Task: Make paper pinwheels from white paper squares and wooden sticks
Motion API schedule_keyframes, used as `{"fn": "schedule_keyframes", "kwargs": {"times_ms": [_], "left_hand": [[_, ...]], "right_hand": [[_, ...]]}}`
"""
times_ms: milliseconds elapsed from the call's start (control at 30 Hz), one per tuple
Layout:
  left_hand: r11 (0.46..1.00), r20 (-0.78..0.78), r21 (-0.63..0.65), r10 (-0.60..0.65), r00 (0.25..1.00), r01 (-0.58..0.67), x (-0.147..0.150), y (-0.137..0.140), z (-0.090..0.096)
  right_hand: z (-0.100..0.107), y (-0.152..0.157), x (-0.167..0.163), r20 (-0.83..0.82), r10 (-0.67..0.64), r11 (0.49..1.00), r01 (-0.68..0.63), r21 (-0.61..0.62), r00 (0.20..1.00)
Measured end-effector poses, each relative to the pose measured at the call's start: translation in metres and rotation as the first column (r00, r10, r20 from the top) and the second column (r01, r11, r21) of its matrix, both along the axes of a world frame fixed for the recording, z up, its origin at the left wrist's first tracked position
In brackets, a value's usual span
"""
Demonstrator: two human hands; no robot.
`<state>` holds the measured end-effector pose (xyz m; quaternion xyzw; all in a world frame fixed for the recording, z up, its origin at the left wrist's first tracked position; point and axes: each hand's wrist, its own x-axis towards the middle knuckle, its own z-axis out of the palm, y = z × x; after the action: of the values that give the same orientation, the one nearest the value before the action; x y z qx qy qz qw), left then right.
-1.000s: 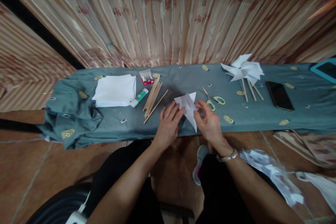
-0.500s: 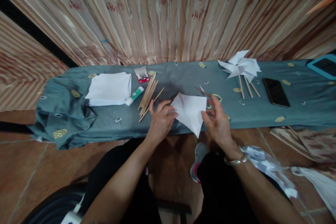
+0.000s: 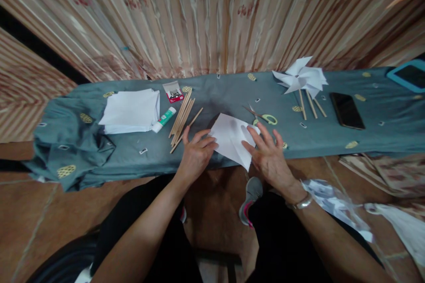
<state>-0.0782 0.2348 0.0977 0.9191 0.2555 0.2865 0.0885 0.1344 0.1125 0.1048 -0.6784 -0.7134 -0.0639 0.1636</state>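
A creased sheet of white paper (image 3: 229, 136) lies at the front edge of the cloth-covered table, one corner pointing over the edge toward me. My left hand (image 3: 195, 155) grips its left corner between thumb and fingers. Spread fingers of my right hand (image 3: 271, 160) rest on the right side of the sheet and cover its right corner. Just behind that hand are scissors (image 3: 264, 116) with light green handles, partly hidden by my fingers. Several wooden sticks (image 3: 182, 117) lie to the left of my left hand.
On the left are a paper stack (image 3: 130, 111), a glue stick (image 3: 164, 119) and a small open box of metal pins (image 3: 173, 93). Paper pinwheels (image 3: 300, 77) on sticks, a phone (image 3: 347, 110) and a blue-framed device (image 3: 395, 76) sit on the right. A plastic bag (image 3: 335, 203) lies below.
My right hand has moved left onto the paper with its fingers spreading. The sheet has turned and lies flatter, and more of the scissors shows. The view has shifted slightly.
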Motion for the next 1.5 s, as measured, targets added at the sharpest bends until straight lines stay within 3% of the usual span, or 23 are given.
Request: {"fn": "schedule_keyframes", "kwargs": {"times_ms": [167, 333, 433, 533, 767, 967, 1033, 1100, 1167, 1233, 1500], "left_hand": [[0.995, -0.009, -0.093, -0.042, 0.999, 0.041, -0.007, -0.002, -0.003], [0.979, -0.01, -0.196, -0.061, 0.998, 0.057, -0.014, -0.008, -0.001], [0.971, 0.01, -0.234, -0.054, 0.998, 0.055, -0.015, -0.011, 0.002], [0.963, 0.009, -0.266, -0.047, 0.999, 0.048, -0.016, -0.012, 0.003], [0.906, -0.001, -0.423, 0.026, 1.0, -0.023, -0.015, -0.012, -0.001], [0.88, 0.027, -0.47, 0.091, 0.996, -0.068, -0.014, -0.008, -0.001], [0.889, 0.041, -0.446, 0.133, 0.99, -0.101, -0.013, -0.007, 0.004], [0.932, 0.041, -0.347, 0.129, 0.991, -0.107, -0.011, -0.009, 0.009], [0.978, 0.012, -0.205, 0.045, 0.999, -0.041, -0.009, -0.014, 0.012], [0.992, -0.051, -0.119, -0.059, 0.997, 0.052, -0.005, -0.022, 0.012], [0.992, -0.255, -0.114, -0.072, 0.964, 0.044, 0.004, -0.035, -0.002]], "right_hand": [[-0.004, -0.001, 0.015, -0.234, 0.1, 0.994, -0.109, -0.025, 0.967], [0.001, 0.007, 0.018, -0.581, 0.032, 0.995, -0.083, -0.062, 0.813], [0.005, 0.017, 0.017, -0.669, -0.06, 0.993, -0.026, -0.117, 0.74], [0.007, 0.029, 0.016, -0.668, -0.142, 0.982, 0.018, -0.188, 0.73], [0.008, 0.066, 0.013, -0.604, -0.188, 0.969, 0.045, -0.243, 0.774], [0.008, 0.077, 0.006, -0.488, -0.309, 0.939, 0.18, -0.293, 0.816], [0.008, 0.077, 0.005, -0.473, -0.348, 0.927, 0.22, -0.304, 0.809], [0.008, 0.078, 0.003, -0.469, -0.371, 0.919, 0.246, -0.306, 0.801], [0.008, 0.078, 0.002, -0.466, -0.391, 0.912, 0.268, -0.309, 0.794], [0.008, 0.079, 0.0, -0.456, -0.407, 0.907, 0.289, -0.307, 0.792], [0.009, 0.081, -0.006, -0.396, -0.426, 0.901, 0.341, -0.268, 0.814]]}}
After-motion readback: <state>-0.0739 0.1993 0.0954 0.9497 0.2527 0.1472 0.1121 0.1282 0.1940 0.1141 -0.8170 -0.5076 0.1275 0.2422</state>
